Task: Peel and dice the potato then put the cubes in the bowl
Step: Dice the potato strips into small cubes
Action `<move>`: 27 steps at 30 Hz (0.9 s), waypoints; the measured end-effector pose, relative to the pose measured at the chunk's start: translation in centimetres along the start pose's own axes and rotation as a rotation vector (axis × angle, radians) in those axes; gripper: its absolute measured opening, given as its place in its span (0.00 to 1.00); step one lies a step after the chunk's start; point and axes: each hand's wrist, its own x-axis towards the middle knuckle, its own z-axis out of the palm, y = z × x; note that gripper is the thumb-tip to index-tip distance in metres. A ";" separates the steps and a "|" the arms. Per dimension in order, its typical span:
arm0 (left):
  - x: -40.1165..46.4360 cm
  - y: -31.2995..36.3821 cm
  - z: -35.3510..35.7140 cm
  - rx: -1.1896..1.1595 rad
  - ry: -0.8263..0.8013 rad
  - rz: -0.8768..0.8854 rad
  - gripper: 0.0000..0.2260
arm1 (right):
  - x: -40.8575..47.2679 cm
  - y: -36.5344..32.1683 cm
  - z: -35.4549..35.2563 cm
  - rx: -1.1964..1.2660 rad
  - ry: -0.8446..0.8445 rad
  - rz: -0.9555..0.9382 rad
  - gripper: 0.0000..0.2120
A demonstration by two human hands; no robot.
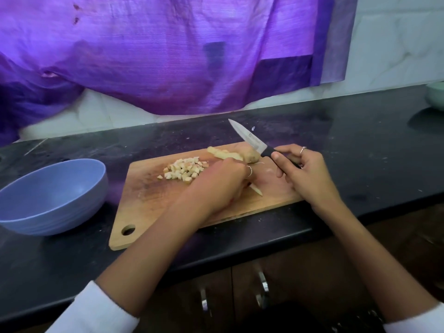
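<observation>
While right hand (305,171) grips knife (249,140) and left hand (221,179) pinches potato (230,156): black counter (348,150), purple curtain (168,56).

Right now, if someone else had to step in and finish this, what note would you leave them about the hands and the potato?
Right hand: grips the knife by its black handle, blade lifted off the board and pointing away.
Left hand: rests on the cutting board, fingers over a potato piece; the grip itself is hidden.
Potato cubes: a pile on the board, beside the left hand.
Uncut potato pieces: at the board's far edge, some skin apparently remaining.
Blue bowl: left of the board, no cubes in it.
Done: part of the potato diced.
Left: dice the remaining pieces, move all cubes into the bowl.
</observation>
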 end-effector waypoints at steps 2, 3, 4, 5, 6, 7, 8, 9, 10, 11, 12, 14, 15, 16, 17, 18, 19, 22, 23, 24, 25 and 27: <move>-0.1 -0.1 0.1 -0.009 0.014 0.021 0.08 | -0.1 0.0 0.0 0.019 0.012 -0.011 0.04; -0.2 -0.1 0.1 -0.010 0.034 0.029 0.07 | -0.1 0.0 0.0 0.015 0.014 -0.021 0.04; -0.4 -0.1 0.1 -0.006 0.052 0.035 0.07 | -0.1 0.1 0.0 0.013 0.017 -0.028 0.04; -0.6 -0.1 -0.1 0.006 0.062 0.040 0.07 | -0.1 0.1 0.0 0.016 0.021 -0.030 0.05; -0.9 0.1 -0.3 0.024 0.063 0.035 0.08 | -0.1 0.1 0.0 0.013 0.028 -0.033 0.06; -1.1 0.3 -0.6 0.038 0.073 0.031 0.08 | -0.1 0.0 0.0 0.001 0.044 -0.043 0.07; -1.4 0.5 -0.9 0.050 0.082 0.018 0.08 | -0.2 -0.1 0.0 -0.019 0.072 -0.061 0.08; -1.8 0.7 -1.2 0.064 0.090 -0.008 0.08 | -0.4 -0.2 -0.1 -0.049 0.105 -0.084 0.08; -2.3 1.1 -1.6 0.099 0.092 -0.051 0.08 | -0.6 -0.5 -0.1 -0.089 0.127 -0.110 0.09; -2.9 1.4 -1.8 0.156 0.092 -0.106 0.08 | -1.1 -0.8 -0.2 -0.136 0.119 -0.138 0.09; -3.7 1.7 -2.0 0.215 0.090 -0.170 0.07 | -1.7 -1.1 -0.4 -0.188 0.076 -0.167 0.11; -5.6 2.0 -2.6 0.255 0.096 -0.321 0.07 | -3.0 -2.1 -0.5 -0.301 -0.104 -0.214 0.16; -6.6 2.0 -2.9 0.245 0.105 -0.384 0.07 | -3.8 -2.7 -0.5 -0.353 -0.200 -0.234 0.19; -7.7 2.1 -3.2 0.223 0.114 -0.438 0.07 | -4.5 -3.3 -0.2 -0.394 -0.280 -0.257 0.21; -8.6 2.1 -3.5 0.190 0.121 -0.484 0.07 | -5.2 -3.8 0.0 -0.425 -0.335 -0.278 0.22; -9.4 2.1 -3.7 0.152 0.129 -0.524 0.07 | -5.8 -4.4 0.3 -0.448 -0.375 -0.293 0.23; -10.1 2.0 -3.8 0.116 0.142 -0.562 0.08 | -6.2 -4.8 0.8 -0.467 -0.411 -0.300 0.23; -11.4 1.5 -3.5 0.067 0.204 -0.629 0.08 | -6.7 -4.8 2.1 -0.526 -0.481 -0.282 0.22; -11.6 1.3 -3.3 0.056 0.226 -0.631 0.08 | -6.7 -4.5 2.4 -0.557 -0.496 -0.277 0.22; -11.8 1.3 -3.2 0.039 0.248 -0.633 0.08 | -6.7 -4.3 2.8 -0.585 -0.503 -0.279 0.21; -12.0 1.3 -3.1 0.025 0.266 -0.637 0.08 | -6.7 -4.2 3.0 -0.601 -0.500 -0.282 0.20; -12.4 1.3 -2.9 0.004 0.310 -0.652 0.09 | -6.7 -4.1 3.3 -0.611 -0.494 -0.284 0.20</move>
